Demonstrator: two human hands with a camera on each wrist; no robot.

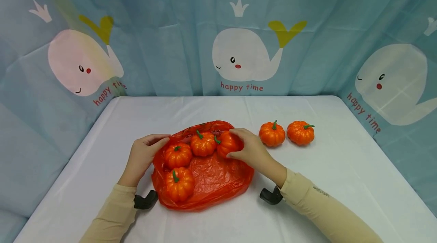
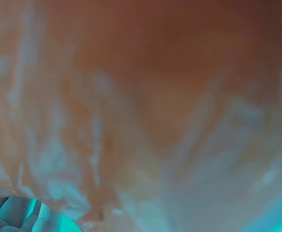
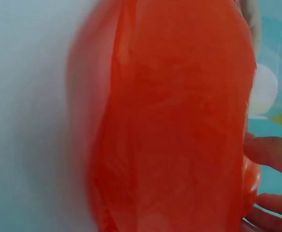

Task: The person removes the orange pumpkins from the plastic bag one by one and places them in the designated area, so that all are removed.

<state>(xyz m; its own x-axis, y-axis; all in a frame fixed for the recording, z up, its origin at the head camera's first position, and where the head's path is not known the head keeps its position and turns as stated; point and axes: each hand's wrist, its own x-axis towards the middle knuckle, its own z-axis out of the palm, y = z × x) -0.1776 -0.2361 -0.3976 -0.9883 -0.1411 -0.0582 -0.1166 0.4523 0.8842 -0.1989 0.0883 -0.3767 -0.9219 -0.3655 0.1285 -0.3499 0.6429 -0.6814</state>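
Note:
A red plastic bag (image 1: 218,176) lies spread on the table, its rim standing up around several small orange pumpkins with green stems. My right hand (image 1: 250,148) grips one pumpkin (image 1: 227,144) at the bag's right back part, thumb in front and fingers behind. My left hand (image 1: 146,155) pinches the bag's rim at the left back, beside another pumpkin (image 1: 178,155). One more pumpkin (image 1: 203,144) sits at the back, and another pumpkin (image 1: 179,184) at the front left. The left wrist view is mostly filled by blurred bag film.
Two more pumpkins, one upright (image 1: 272,134) and one tilted to the right (image 1: 301,133), stand on the white table (image 1: 341,182) right of the bag. Black wrist mounts (image 1: 145,200) hang under both sleeves. A blue whale-print curtain (image 1: 164,64) encloses the table's back and sides.

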